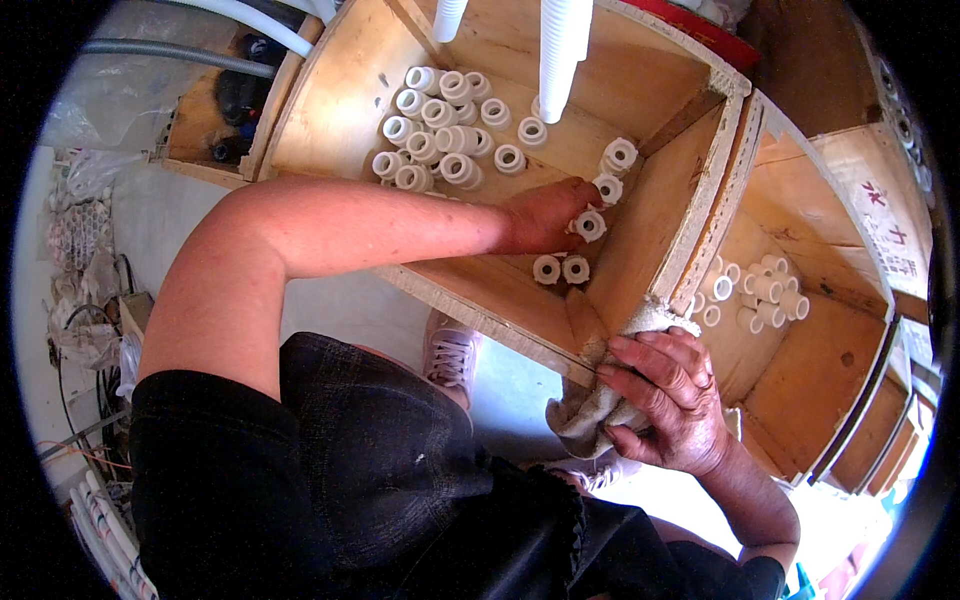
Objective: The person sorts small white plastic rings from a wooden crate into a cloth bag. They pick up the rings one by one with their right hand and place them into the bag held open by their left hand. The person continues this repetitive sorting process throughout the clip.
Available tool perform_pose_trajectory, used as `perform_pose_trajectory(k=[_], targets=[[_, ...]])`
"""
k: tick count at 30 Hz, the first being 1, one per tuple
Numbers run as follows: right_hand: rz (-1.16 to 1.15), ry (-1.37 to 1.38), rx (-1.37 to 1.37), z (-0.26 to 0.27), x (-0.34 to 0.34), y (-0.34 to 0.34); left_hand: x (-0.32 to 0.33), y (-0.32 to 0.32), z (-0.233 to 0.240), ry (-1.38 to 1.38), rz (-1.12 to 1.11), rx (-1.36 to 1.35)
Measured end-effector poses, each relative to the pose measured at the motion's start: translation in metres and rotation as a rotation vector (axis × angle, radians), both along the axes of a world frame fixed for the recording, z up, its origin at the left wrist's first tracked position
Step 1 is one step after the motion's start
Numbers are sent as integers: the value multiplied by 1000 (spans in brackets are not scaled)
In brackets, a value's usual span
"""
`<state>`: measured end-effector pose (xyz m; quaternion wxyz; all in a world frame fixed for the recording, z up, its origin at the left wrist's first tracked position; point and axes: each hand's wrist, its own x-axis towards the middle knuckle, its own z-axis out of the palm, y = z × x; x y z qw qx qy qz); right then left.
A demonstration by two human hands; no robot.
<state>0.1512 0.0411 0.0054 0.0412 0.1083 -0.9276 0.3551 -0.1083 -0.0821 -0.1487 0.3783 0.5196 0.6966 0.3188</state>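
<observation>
My left hand (551, 214) reaches down into a plywood box (480, 307), its fingers curled around a white plastic pipe fitting (590, 225). A second ring-shaped fitting (608, 189) lies by the fingertips, with another fitting (620, 154) just beyond. Two fittings (561, 269) sit side by side below the hand. Farther left in the same box is a loose heap of similar white fittings (439, 142). My right hand (671, 397) grips a grey cloth (592, 416) draped over the box's near corner. Part of my left hand's grip is hidden by the hand itself.
A second wooden box (817, 382) adjoins on the right and holds white fittings (765, 296). White corrugated tubes (559, 67) hang over the first box. At left, a grey hose (180, 56) crosses above a smaller wooden box (199, 139) with black parts. Cables and plastic bags (90, 337) lie left.
</observation>
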Motion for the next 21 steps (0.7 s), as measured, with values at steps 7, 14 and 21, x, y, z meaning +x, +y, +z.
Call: perform_pose_trajectory(k=[7, 14, 21], targets=[[0, -2, -4, 0, 0, 1, -14, -11, 1, 177, -23, -162], [8, 3, -9, 2, -2, 0, -16, -17, -20, 261, -126, -392], [2, 2, -7, 0, 0, 1, -19, -2, -24, 271, -215, -376]])
